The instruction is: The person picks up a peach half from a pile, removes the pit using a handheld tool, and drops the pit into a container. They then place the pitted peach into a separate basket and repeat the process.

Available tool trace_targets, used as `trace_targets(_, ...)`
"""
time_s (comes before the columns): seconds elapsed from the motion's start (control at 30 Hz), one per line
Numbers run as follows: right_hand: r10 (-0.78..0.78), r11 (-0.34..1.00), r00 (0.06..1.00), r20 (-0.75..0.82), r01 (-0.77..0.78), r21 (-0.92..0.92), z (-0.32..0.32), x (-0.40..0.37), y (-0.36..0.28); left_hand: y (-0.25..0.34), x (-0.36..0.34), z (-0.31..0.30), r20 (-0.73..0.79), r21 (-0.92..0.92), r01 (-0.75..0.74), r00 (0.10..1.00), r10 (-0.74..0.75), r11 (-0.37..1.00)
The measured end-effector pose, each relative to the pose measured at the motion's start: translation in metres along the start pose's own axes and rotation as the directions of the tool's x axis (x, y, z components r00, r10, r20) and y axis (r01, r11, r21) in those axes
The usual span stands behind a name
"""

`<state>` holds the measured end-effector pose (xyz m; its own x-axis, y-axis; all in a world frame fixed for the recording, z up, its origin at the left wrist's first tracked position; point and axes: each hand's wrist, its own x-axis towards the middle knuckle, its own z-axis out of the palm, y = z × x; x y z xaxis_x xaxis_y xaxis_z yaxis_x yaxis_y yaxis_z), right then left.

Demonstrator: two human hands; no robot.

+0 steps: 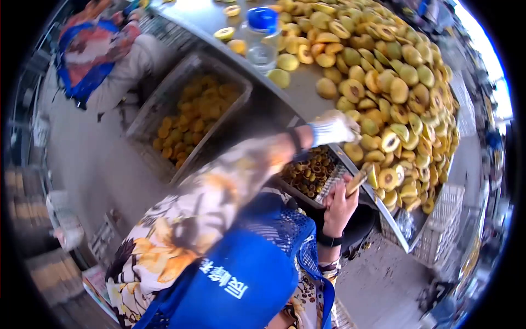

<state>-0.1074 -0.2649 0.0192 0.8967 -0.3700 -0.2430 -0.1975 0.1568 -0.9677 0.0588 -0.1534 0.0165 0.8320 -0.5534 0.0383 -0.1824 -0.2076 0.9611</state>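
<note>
My left hand point(335, 128), in a white glove, reaches over the metal table's near edge to the pile of halved yellow peaches point(383, 82). Motion smears its fingers, so whether they hold a peach half cannot be made out. Bare and closed, my right hand point(341, 207) grips a tool with a light wooden handle point(356, 183) at the table edge. The tool's working end is hard to see against a peach half point(372, 176). Below and between my hands, a crate holds many brown peach pits point(312, 171).
A grey plastic bin point(183, 71) of peach halves stands left of the table. A clear jar with a blue lid point(262, 38) sits on the tabletop. White crates point(441, 225) are stacked at the right. Another person point(98, 55) is at the upper left.
</note>
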Motion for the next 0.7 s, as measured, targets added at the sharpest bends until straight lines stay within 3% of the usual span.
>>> trace_targets(0.07, 0.081, 0.989, 0.997, -0.013, -0.079, 0.122, 0.000, 0.009, -0.007, 0.001, -0.021, -0.003, 0.053, -0.065, -0.113, 0.992, 0.117, 0.991)
trace_targets(0.13, 0.084, 0.962, 0.994, 0.073, -0.100, 0.252, -0.002, 0.024, -0.001, 0.022, -0.048, 0.001, -0.058, 0.402, -0.237, 0.957, 0.283, 0.885)
trace_targets(0.17, 0.076, 0.955, 0.993, 0.086, -0.097, 0.279, 0.003, 0.027, -0.001, 0.019, -0.059, 0.006, -0.078, 0.194, -0.277, 0.952, 0.296, 0.941)
trace_targets(0.23, 0.042, 0.964, 0.989, 0.141, -0.077, 0.256, 0.007, 0.033, 0.010, 0.019, -0.076, 0.010, -0.086, 0.150, -0.314, 0.941, 0.329, 0.938)
trace_targets(0.3, -0.003, 0.967, 0.986, 0.168, -0.040, 0.252, 0.008, 0.034, 0.017, 0.034, -0.087, 0.005, -0.040, 0.472, -0.325, 0.921, 0.389, 0.820)
trace_targets(0.37, -0.007, 0.963, 0.967, 0.253, -0.061, 0.261, 0.010, 0.027, 0.002, 0.045, -0.090, -0.005, -0.158, 0.126, -0.122, 0.977, 0.141, 0.985)
trace_targets(0.4, -0.007, 0.961, 0.956, 0.294, -0.076, 0.267, 0.011, 0.022, -0.005, 0.046, -0.091, -0.008, -0.177, -0.061, -0.007, 0.984, -0.004, 0.998)
trace_targets(0.47, 0.004, 0.988, 0.948, 0.319, -0.053, 0.147, 0.014, 0.019, -0.012, 0.017, -0.091, 0.000, -0.101, -0.339, 0.022, 0.993, -0.059, 0.941)
trace_targets(0.5, -0.007, 1.000, 0.949, 0.314, -0.003, 0.029, 0.016, 0.020, -0.012, 0.009, -0.098, 0.002, -0.034, -0.214, 0.002, 0.999, -0.009, 0.977)
trace_targets(0.53, -0.232, 0.944, 0.934, 0.273, 0.283, -0.167, 0.017, 0.026, -0.006, 0.013, -0.095, 0.004, 0.012, -0.420, 0.144, 0.988, -0.154, 0.896)
trace_targets(0.57, -0.445, 0.776, 0.869, 0.217, 0.495, -0.391, 0.020, 0.031, -0.003, 0.018, -0.093, 0.006, 0.058, -0.621, 0.268, 0.953, -0.298, 0.737)
trace_targets(0.6, -0.379, 0.768, 0.906, 0.188, 0.421, -0.483, 0.016, 0.029, -0.004, 0.023, -0.090, 0.008, 0.103, -0.771, 0.346, 0.896, -0.431, 0.535)
trace_targets(0.63, -0.317, 0.748, 0.936, 0.153, 0.345, -0.567, 0.015, 0.024, -0.014, 0.025, -0.087, 0.008, 0.099, -0.857, 0.332, 0.856, -0.507, 0.393)
trace_targets(0.67, -0.257, 0.718, 0.960, 0.112, 0.267, -0.642, 0.014, 0.020, -0.019, 0.017, -0.084, 0.008, 0.122, -0.915, 0.294, 0.855, -0.504, 0.276)
trace_targets(0.7, -0.279, 0.716, 0.952, 0.124, 0.292, -0.634, 0.012, 0.015, -0.017, 0.010, -0.081, 0.007, 0.146, -0.955, 0.253, 0.854, -0.499, 0.153)
